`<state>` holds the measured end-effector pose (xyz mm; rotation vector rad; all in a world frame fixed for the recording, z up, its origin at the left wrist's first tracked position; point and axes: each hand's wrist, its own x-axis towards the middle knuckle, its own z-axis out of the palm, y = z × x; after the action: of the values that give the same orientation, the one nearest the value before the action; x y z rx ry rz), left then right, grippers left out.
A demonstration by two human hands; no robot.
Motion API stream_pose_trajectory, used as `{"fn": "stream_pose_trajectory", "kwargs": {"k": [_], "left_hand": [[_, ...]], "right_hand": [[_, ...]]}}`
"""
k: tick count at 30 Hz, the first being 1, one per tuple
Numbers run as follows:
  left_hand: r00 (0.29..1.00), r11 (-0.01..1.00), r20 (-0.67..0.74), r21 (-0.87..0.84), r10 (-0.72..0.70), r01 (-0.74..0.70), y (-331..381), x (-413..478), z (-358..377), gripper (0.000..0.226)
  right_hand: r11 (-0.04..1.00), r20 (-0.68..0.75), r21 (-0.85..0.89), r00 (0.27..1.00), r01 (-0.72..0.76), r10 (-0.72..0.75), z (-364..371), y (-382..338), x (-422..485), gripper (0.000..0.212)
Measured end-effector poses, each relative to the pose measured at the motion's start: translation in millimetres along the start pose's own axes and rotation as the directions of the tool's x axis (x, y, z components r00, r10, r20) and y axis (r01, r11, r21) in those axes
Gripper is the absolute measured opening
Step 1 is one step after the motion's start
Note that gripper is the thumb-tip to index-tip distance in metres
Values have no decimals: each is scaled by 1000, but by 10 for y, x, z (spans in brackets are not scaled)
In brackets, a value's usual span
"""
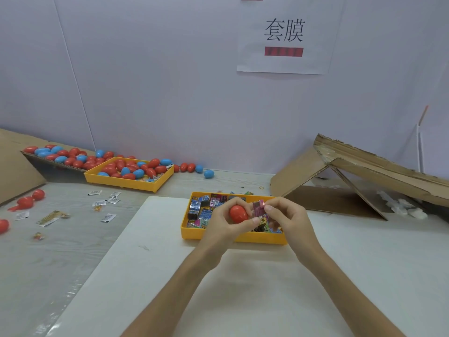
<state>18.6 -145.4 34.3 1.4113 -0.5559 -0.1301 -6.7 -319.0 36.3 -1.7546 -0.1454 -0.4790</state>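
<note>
Red plastic egg (238, 213) gripped by left hand (224, 224); right hand (288, 216) fingers (270, 208) pinch pink film sleeve (258, 207) (likely next: open it, slip it over).

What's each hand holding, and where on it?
Left hand grips the red egg around its lower half; right hand pinches the pink wrapper at its right edge.

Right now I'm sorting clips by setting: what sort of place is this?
Probably a hand-packing workstation: a yellow tray heaped with plastic eggs, a printed sign on the wall, the left hand holding a red egg, the right hand a pink wrapper.
</note>
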Motion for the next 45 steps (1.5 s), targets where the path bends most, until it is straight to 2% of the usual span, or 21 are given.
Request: {"fn": "stream_pose_trajectory", "kwargs": {"k": [3, 8, 14, 18, 26, 28, 30, 32, 35, 37, 41, 45], "left_hand": [[1000, 1000, -4, 10, -14, 14, 5, -5, 10, 22], [1000, 999, -6, -22, -26, 26, 14, -1, 19, 20], [1000, 999, -19, -29, -20, 20, 12, -4, 28, 20], [998, 998, 19, -42, -55, 55, 11, 7, -1, 18], [981, 949, 118, -260, -153, 180, 79, 71, -121, 18], [986, 942, 86, -292, -146, 165, 83, 82, -142, 14], [989, 939, -26, -317, -145, 130, 101, 98, -213, 11], [978, 899, -100, -419, -183, 125, 128, 108, -325, 17], [969, 714, -46, -685, -242, 146, 156, 88, -408, 31], [968, 666, -15, -728, -252, 162, 158, 80, -364, 29], [960, 699, -11, -688, -279, 195, 150, 84, -236, 30], [971, 784, -3, -590, -239, 191, 103, 89, -217, 29]], "right_hand": [[999, -22, -11, 998, 52, -52, -9, -10, -16, 17], [993, -39, 70, 995, 97, -95, -25, -10, -30, 13], [989, 3, 150, 1000, 19, -20, -18, 20, -12, 19], [991, 18, 132, 1000, 0, -3, -21, 33, -10, 18], [997, 49, 45, 996, 69, -71, -9, 9, -26, 18], [996, 34, 67, 997, 63, -65, -35, -4, -5, 20], [989, -22, 143, 999, 40, -37, -115, -17, 41, 23], [982, -83, 186, 997, 22, -7, -227, -17, 81, 24], [986, -109, 165, 994, -6, 24, -297, 22, 100, 24], [991, -96, 130, 995, -15, 28, -257, 38, 90, 24], [997, -41, 77, 999, -4, 7, -146, 44, 57, 23], [998, 3, 66, 1000, -14, 14, -102, 31, 32, 30]]}}
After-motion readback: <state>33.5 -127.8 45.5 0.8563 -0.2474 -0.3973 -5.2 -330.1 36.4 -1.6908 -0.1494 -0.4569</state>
